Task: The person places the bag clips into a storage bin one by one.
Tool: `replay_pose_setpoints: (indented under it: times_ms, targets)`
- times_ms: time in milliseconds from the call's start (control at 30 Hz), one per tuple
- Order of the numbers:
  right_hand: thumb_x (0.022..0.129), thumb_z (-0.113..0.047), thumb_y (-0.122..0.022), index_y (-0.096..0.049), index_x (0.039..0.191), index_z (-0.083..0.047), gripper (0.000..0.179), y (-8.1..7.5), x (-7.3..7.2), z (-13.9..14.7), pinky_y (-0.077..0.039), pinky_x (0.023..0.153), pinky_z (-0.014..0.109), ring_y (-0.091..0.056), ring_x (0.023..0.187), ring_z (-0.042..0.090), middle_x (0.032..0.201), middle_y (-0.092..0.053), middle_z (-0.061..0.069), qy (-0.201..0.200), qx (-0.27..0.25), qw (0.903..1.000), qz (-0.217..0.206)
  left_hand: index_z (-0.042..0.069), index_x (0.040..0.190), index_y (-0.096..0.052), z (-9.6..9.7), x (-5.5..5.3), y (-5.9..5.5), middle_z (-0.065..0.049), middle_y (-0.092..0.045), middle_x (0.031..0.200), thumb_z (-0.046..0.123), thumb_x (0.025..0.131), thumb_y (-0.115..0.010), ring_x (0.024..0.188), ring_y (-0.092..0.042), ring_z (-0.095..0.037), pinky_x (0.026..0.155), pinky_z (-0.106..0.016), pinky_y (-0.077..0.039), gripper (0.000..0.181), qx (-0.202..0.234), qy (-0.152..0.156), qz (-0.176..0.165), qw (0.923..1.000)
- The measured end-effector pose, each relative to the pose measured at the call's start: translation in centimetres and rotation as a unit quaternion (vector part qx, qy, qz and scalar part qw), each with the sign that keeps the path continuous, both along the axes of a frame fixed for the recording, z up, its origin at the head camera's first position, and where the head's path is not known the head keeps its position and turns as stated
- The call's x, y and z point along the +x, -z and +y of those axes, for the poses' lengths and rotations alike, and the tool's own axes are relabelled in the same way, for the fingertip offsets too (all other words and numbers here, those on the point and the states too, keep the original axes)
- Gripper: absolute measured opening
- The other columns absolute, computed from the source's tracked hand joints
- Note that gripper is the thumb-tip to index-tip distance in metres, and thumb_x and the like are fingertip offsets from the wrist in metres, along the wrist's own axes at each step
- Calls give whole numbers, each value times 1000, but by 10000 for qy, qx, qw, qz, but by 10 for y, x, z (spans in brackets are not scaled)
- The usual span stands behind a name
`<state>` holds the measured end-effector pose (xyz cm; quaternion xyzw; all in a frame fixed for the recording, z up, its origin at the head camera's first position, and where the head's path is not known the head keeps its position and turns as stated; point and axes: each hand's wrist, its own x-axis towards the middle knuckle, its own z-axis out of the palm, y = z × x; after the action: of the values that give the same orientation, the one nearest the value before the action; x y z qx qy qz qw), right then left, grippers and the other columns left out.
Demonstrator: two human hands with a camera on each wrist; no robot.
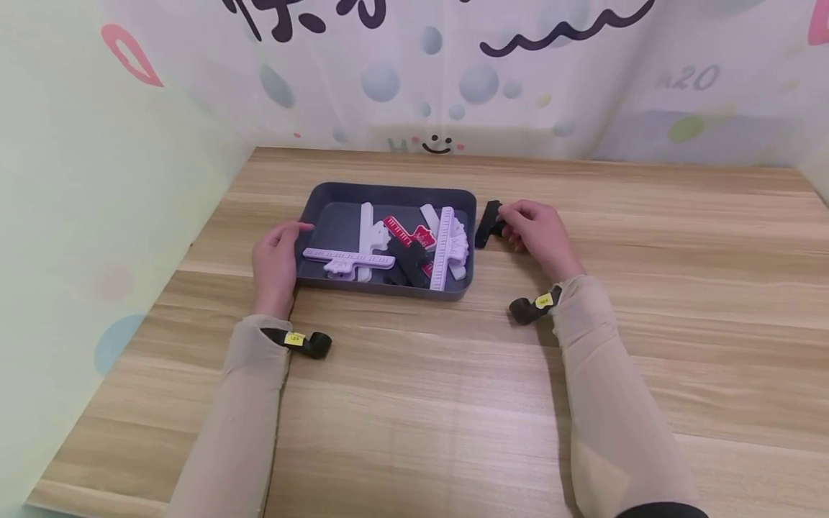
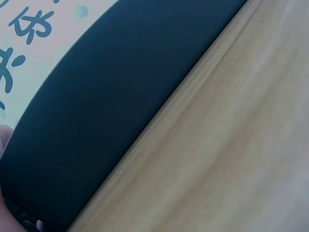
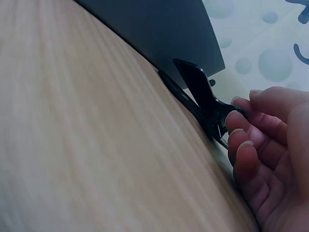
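Observation:
A dark grey rectangular tray [image 1: 337, 229] stands on the table, holding a jumble of ruler-edged clips. My left hand [image 1: 274, 260] grips its left wall, with the thumb at the rim. Just outside the tray's right end, my right hand [image 1: 540, 234] pinches a black clip [image 1: 487, 224] by its handle. In the right wrist view that clip [image 3: 195, 84] touches the tabletop close to the tray wall. Inside the tray lie a lilac clip [image 1: 350, 257], another lilac one [image 1: 442, 248], a white clip [image 1: 365, 230], a red clip [image 1: 398, 230] and a black clip [image 1: 408, 262].
The wood-grain table [image 1: 414, 403] extends in front of the tray and to its right. Behind it hangs a printed white cloth [image 1: 479, 122], and a pale wall [image 1: 97, 216] borders the left side. Each wrist wears a small black camera.

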<state>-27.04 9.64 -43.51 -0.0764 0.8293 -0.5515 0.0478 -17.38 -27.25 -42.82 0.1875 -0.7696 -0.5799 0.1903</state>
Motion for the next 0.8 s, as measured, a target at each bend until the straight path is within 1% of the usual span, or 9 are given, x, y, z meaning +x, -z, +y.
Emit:
replay_pose_setpoints:
  times_ms: [433, 800]
  targets:
    - [86, -42, -54, -63, 96, -9, 35, 2, -1, 0, -45, 48, 26, -50, 56, 16, 77, -58, 10, 16, -92, 10000, 35, 14, 98, -69, 0, 0, 1, 3, -54, 122, 36, 90, -47, 113, -44, -7, 98, -26, -28, 32, -27, 31, 41, 10000]
    - [86, -41, -54, -63, 96, -9, 34, 1, -1, 0, -46, 48, 26, -49, 57, 16, 77, -58, 10, 18, -106, 9999, -20, 13, 98, -69, 0, 0, 1, 2, -54, 122, 35, 91, -47, 113, -44, -7, 98, -25, -28, 32, 5, 7, 74, 10000]
